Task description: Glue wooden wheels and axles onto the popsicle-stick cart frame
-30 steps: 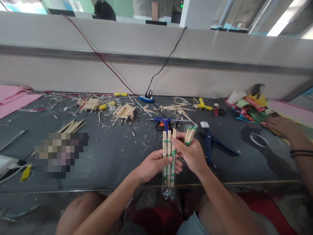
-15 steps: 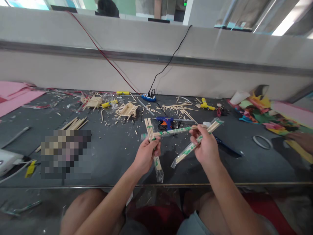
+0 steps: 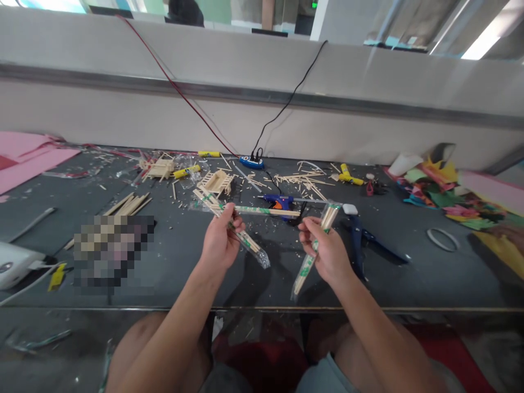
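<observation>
In my left hand [image 3: 221, 240] are wrapped chopsticks [image 3: 254, 246], slanting down to the right in clear plastic with green print. A second pack of chopsticks [image 3: 270, 211] crosses these and points right, also in that closed hand. My right hand [image 3: 327, 251] is closed around another wrapped pack of chopsticks [image 3: 303, 270], tilted with its top to the right. The two hands are apart, above the dark table [image 3: 184, 278]. Behind them lies a blue glue gun [image 3: 280, 202]. A dark blue long-handled tool [image 3: 380, 245] rests right of my right hand.
Small stick-built models [image 3: 219, 183] stand at the back left among scattered stick pieces [image 3: 303, 180]. A blue power strip [image 3: 251, 161] has a black cable plugged in. Loose sticks [image 3: 133, 204] lie left, coloured paper [image 3: 434, 180] right. A white ring [image 3: 442, 240] lies nearby.
My hands have moved apart. The crosswise pack has left my right hand and moved left with my left hand. The pack in my right hand has turned steeper.
</observation>
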Demonstrator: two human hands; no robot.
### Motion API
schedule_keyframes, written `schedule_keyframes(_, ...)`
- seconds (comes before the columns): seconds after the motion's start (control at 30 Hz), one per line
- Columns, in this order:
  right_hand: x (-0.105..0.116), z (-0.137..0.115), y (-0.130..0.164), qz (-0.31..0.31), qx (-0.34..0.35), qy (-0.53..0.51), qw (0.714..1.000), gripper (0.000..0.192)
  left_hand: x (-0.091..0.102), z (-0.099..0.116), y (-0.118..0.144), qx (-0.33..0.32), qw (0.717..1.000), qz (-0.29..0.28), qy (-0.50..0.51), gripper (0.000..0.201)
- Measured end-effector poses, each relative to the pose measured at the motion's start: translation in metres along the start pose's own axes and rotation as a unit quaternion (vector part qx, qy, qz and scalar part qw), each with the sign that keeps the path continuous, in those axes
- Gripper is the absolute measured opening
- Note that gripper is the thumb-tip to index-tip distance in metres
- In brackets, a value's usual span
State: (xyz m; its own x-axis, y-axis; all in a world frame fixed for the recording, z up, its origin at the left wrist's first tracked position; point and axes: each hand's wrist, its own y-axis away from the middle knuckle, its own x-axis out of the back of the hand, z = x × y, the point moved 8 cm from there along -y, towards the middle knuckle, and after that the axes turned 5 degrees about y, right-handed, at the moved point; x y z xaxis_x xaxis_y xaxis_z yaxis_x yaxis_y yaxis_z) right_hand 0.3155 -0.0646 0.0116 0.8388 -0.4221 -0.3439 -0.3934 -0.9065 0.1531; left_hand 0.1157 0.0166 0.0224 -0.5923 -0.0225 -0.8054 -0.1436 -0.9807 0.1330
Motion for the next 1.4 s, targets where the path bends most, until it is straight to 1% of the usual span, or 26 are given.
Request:
schedule_keyframes(0.13, -0.001, 0.002, 0.001, -0.012, -0.003, 0.018, 1.000, 0.026, 0.000, 0.004, -0.002, 0.005, 1.000, -0.001, 0.004, 0.014)
schedule_keyframes(0.37, -0.004, 0.004, 0.004, -0.032, 0.004, 0.031, 0.999, 0.021, 0.000, 0.001, -0.002, 0.012, 1.000, -0.012, -0.017, 0.017)
schedule_keyframes(0.6, -0.004, 0.003, 0.006, -0.043, 0.002, 0.054, 0.998, 0.023, 0.000, 0.004, -0.005, 0.008, 0.999, -0.020, -0.025, 0.016)
schedule_keyframes(0.77, -0.007, 0.008, 0.009, -0.049, 0.000, 0.072, 0.996, 0.023, -0.002, 0.002, -0.003, 0.005, 1.000, -0.010, -0.021, 0.015)
schedule_keyframes(0.97, -0.012, 0.020, 0.010, -0.063, -0.016, 0.086, 0.994, 0.024, 0.000, -0.005, -0.003, -0.001, 1.000, -0.001, -0.031, 0.017)
schedule_keyframes(1.17, -0.027, 0.038, 0.020, -0.105, -0.041, 0.131, 0.985, 0.025, -0.001, -0.006, -0.001, -0.005, 0.999, 0.006, -0.050, 0.020)
schedule_keyframes(1.27, -0.032, 0.051, 0.022, -0.126, -0.069, 0.150, 0.978, 0.026, -0.004, -0.004, 0.001, -0.015, 0.997, 0.008, -0.071, 0.023)
schedule_keyframes(1.33, -0.031, 0.061, 0.020, -0.125, -0.099, 0.159, 0.974, 0.026, -0.007, -0.003, 0.003, -0.032, 0.994, -0.004, -0.100, 0.023)
schedule_keyframes(1.4, -0.026, 0.064, 0.015, -0.097, -0.120, 0.164, 0.974, 0.028, -0.012, -0.005, 0.008, -0.043, 0.987, -0.026, -0.151, 0.021)
